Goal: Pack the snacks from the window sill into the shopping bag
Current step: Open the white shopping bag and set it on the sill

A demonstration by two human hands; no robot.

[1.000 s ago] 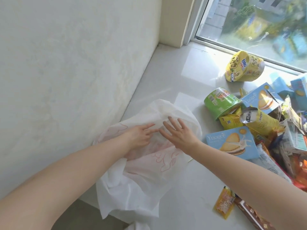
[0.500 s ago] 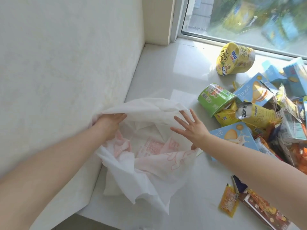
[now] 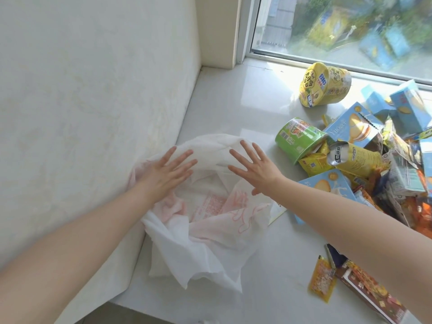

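Window sill (image 3: 233,101), left hand (image 3: 163,174), right hand (image 3: 254,169), fingers (image 3: 181,160) splayed over shopping bag (image 3: 210,242), snacks (image 3: 350,157) cropped right.

The yellow noodle cup (image 3: 325,84) reads "BIG" — the blue biscuit box (image 3: 353,128) reads "Yuoger".

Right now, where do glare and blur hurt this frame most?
Head view: sunlight bleaches the window sill beside the yellow noodle cup; the snack reflections in the window pane look smeared; the left hand, right hand and white shopping bag are sharp.
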